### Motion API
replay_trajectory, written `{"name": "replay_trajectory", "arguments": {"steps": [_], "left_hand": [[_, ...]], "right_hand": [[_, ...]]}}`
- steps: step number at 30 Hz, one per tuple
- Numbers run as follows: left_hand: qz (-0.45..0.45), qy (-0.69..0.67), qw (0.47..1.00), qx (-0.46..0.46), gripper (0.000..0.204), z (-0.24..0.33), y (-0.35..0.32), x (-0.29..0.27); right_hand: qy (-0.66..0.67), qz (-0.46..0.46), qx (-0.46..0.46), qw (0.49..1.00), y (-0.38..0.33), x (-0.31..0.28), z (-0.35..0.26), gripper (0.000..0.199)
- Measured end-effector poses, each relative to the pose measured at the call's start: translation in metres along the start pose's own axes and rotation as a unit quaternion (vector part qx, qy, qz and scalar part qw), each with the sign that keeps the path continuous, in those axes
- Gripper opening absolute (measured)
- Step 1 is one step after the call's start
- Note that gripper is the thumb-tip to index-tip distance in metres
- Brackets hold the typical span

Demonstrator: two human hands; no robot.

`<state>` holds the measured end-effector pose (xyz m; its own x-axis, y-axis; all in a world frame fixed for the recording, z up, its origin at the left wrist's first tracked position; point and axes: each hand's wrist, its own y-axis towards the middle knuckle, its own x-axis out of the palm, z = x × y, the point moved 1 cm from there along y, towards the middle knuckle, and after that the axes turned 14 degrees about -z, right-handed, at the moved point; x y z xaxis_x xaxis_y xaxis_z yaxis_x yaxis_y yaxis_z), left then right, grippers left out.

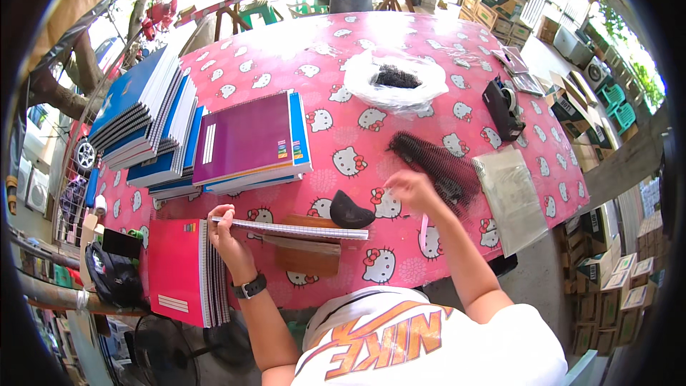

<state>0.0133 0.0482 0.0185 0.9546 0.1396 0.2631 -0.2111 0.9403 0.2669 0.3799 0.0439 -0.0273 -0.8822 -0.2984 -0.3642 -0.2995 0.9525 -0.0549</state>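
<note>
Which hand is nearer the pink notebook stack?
Left. The left hand is just right of the stack, holding a notebook; the right hand is farther right, beside the black coils.

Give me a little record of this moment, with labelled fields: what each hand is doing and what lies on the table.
Left hand: holds one end of a notebook, seen edge-on
Right hand: fingers bent, near black coils; whether it holds anything is unclear
Table, left: blue notebooks, purple notebook, red notebooks
Table, far middle: plastic bag, black contents
Table, right: tape dispenser, plastic sheet
</note>
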Motion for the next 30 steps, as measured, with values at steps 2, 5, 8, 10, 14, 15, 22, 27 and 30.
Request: {"name": "replay_trajectory", "arguments": {"steps": [2, 5, 8, 10, 14, 15, 22, 27, 30], "left_hand": [[-0.039, -0.069, 0.997, 0.009, 0.017, -0.005, 0.001, -0.004], [-0.005, -0.082, 0.997, -0.011, 0.024, 0.002, -0.004, -0.008], [0.069, 0.116, 0.99, 0.034, 0.039, 0.018, -0.017, 0.0], [0.067, 0.252, 0.961, 0.096, 0.058, 0.05, -0.045, 0.038], [-0.204, 0.519, 0.798, 0.228, 0.083, 0.05, -0.093, 0.088], [-0.2, 0.518, 0.8, 0.227, 0.083, 0.046, -0.095, 0.096], [-0.273, 0.525, 0.784, 0.187, 0.039, 0.02, -0.082, 0.115], [-0.251, 0.488, 0.807, 0.217, 0.025, 0.015, -0.088, 0.123], [-0.262, 0.498, 0.793, 0.232, 0.022, 0.013, -0.09, 0.129]], "right_hand": [[-0.35, 0.2, 0.081, 0.912, 0.003, -0.038, 0.044, 0.024], [-0.399, 0.166, 0.114, 0.894, 0.011, -0.034, 0.072, 0.025], [-0.414, 0.155, 0.111, 0.89, 0.014, -0.042, 0.076, 0.025], [-0.425, 0.179, 0.11, 0.88, 0.009, -0.052, 0.075, 0.027], [-0.44, 0.144, 0.091, 0.882, 0.009, -0.034, 0.063, 0.023], [-0.444, 0.143, 0.088, 0.88, 0.008, -0.034, 0.062, 0.023], [-0.391, 0.145, 0.063, 0.907, 0.002, -0.055, 0.039, 0.016], [-0.286, 0.142, 0.01, 0.947, -0.009, -0.055, -0.015, 0.026], [-0.347, 0.178, -0.041, 0.92, -0.021, -0.037, -0.077, 0.03]]}}
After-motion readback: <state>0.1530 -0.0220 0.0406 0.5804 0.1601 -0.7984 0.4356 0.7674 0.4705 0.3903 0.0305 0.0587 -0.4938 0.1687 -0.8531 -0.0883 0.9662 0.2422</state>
